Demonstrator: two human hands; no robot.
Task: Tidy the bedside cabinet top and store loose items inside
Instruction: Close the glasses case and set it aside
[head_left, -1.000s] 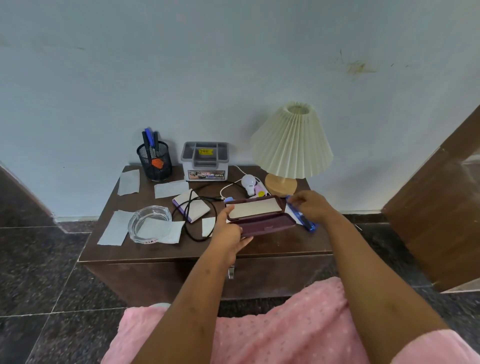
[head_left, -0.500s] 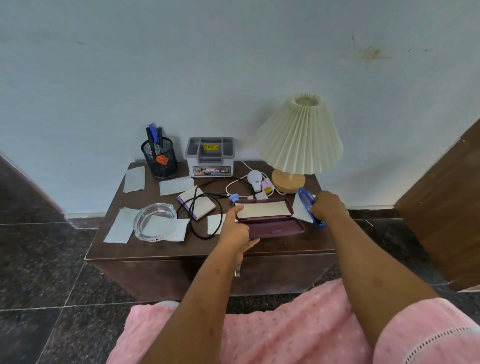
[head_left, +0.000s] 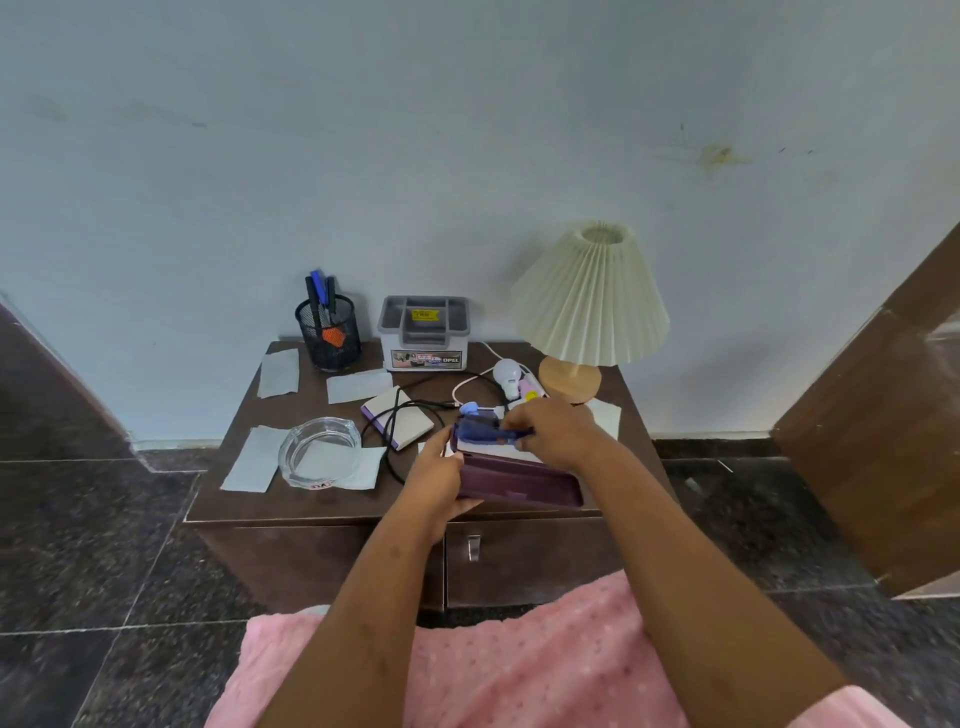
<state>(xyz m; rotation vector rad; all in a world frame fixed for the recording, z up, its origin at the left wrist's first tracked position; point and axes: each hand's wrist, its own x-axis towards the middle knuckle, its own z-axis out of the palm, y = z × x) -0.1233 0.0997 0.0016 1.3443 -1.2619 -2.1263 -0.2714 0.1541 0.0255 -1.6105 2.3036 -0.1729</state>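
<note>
An open dark purple case (head_left: 524, 484) lies near the front edge of the brown bedside cabinet (head_left: 291, 501). My left hand (head_left: 441, 480) grips the case's left end. My right hand (head_left: 553, 431) holds a pair of blue glasses (head_left: 480, 431) over the case's pale lining. Loose on the top are a glass ashtray (head_left: 318, 453), several paper slips (head_left: 279, 371), a small notebook (head_left: 400, 418) under a black cable (head_left: 387, 441), and a white charger (head_left: 506, 374).
A mesh pen holder (head_left: 329, 332), a grey organiser box (head_left: 423, 332) and a pleated lamp (head_left: 589, 301) stand along the back by the wall. The cabinet doors, with a metal handle (head_left: 472, 548), are closed. Brown wooden furniture (head_left: 883, 441) stands at right.
My right hand has lifted the blue glasses from the cabinet's right side and carried them left over the open case. My left hand stayed on the case.
</note>
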